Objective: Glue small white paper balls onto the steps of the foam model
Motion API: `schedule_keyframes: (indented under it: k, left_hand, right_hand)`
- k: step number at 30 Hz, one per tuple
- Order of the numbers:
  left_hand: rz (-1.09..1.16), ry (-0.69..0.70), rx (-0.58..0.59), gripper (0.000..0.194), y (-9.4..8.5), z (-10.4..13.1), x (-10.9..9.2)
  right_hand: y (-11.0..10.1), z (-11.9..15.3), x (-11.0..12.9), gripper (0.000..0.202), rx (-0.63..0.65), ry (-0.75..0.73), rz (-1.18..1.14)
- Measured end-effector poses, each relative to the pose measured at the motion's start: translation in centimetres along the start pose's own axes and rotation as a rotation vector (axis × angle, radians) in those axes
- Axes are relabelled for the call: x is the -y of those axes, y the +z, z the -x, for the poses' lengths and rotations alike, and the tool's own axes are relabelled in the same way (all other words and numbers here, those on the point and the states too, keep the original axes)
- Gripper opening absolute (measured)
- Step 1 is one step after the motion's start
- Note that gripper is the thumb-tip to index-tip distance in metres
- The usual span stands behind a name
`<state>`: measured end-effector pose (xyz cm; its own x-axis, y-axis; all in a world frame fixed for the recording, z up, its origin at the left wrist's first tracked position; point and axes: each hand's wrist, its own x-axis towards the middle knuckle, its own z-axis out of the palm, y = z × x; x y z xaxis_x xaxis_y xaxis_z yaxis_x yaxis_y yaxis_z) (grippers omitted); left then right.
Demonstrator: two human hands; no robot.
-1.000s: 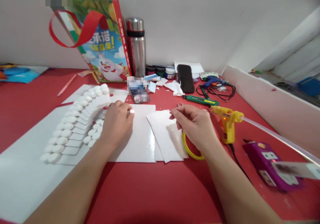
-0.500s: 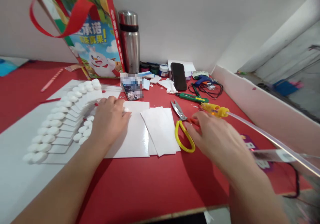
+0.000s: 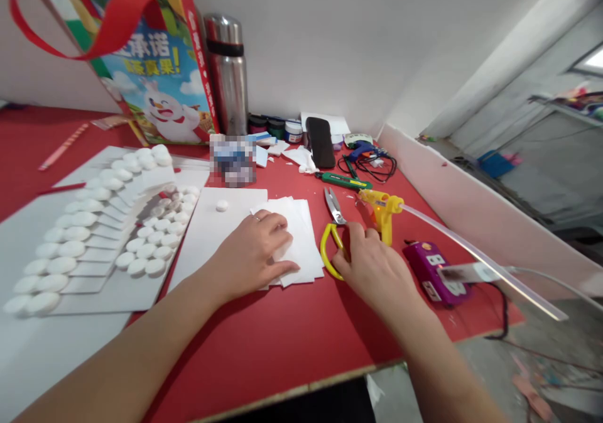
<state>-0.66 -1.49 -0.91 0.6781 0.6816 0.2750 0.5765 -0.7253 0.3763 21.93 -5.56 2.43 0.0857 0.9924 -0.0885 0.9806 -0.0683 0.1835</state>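
Note:
My left hand (image 3: 259, 247) rests with fingers apart on a loose stack of white sheets (image 3: 301, 247). Left of it, a single white disc (image 3: 222, 205) lies on a white board (image 3: 198, 234). My right hand (image 3: 372, 259) has its fingers curled over a handle of the yellow-handled scissors (image 3: 325, 250), whose blades point away from me. Beyond that hand stands a yellow glue gun (image 3: 385, 212) with a long clear stick. At the left, rows of white discs (image 3: 74, 233) border overlapping white cards, and more discs (image 3: 155, 237) cluster beside them.
A purple power block (image 3: 436, 272) with a plug and cable sits at the right. Toward the wall are a green cutter (image 3: 343, 180), a black phone (image 3: 320, 141), small jars, a steel flask (image 3: 228, 77) and a colourful bag (image 3: 160, 96). The red table's front edge runs below my arms.
My left hand has moved right, off the small disc and onto the white sheets. My right hand has moved onto the scissors' handle. The view has shifted right.

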Motion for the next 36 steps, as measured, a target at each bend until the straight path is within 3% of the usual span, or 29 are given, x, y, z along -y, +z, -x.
schedule_keyframes:
  k: [5,11,13,15,18,20,23,27,32,36]
  left_hand:
    - [-0.014,-0.046,0.010,0.065,0.1,0.1,-0.7]
    - [0.024,-0.022,-0.030,0.044,0.0,0.2,-0.8]
    - [0.097,-0.033,-0.148,0.026,-0.3,0.2,-0.5]
    - [0.151,-0.098,-0.344,0.008,-0.7,0.2,-0.3]
    - [0.204,-0.277,-0.601,0.009,-1.0,0.3,-0.1]
    - [0.266,-0.390,-0.663,0.011,-1.0,0.4,-0.2]
    - [0.357,-0.479,-0.694,0.017,-0.7,0.4,-0.2]
    - [0.444,-0.513,-0.731,0.021,-0.3,0.2,0.0]
    - [0.563,-0.532,-0.731,0.022,-0.2,-0.2,0.6]
    - [0.756,-0.487,-0.661,0.036,-0.1,-0.4,0.9]
  right_hand:
    - [0.3,-0.2,-1.1,0.032,-0.006,0.017,0.000]
    - [0.1,-0.4,-1.6,0.033,-0.052,-0.007,0.005]
    - [-1.0,-0.1,-1.1,0.029,-0.101,-0.074,-0.017]
    - [-2.4,0.2,0.0,0.026,-0.137,-0.160,-0.116]
    - [-4.4,-0.1,2.7,0.023,-0.015,-0.314,-0.291]
    - [-5.0,-0.8,4.5,0.029,0.020,-0.413,-0.312]
    - [-4.5,-2.1,6.5,0.043,0.048,-0.441,-0.241]
    - [-2.8,-3.2,6.6,0.017,0.059,-0.411,-0.338]
    - [-1.6,-4.5,4.4,0.017,0.069,-0.419,-0.721]
    - [-1.2,-5.7,2.6,0.020,0.112,-0.353,-1.052]
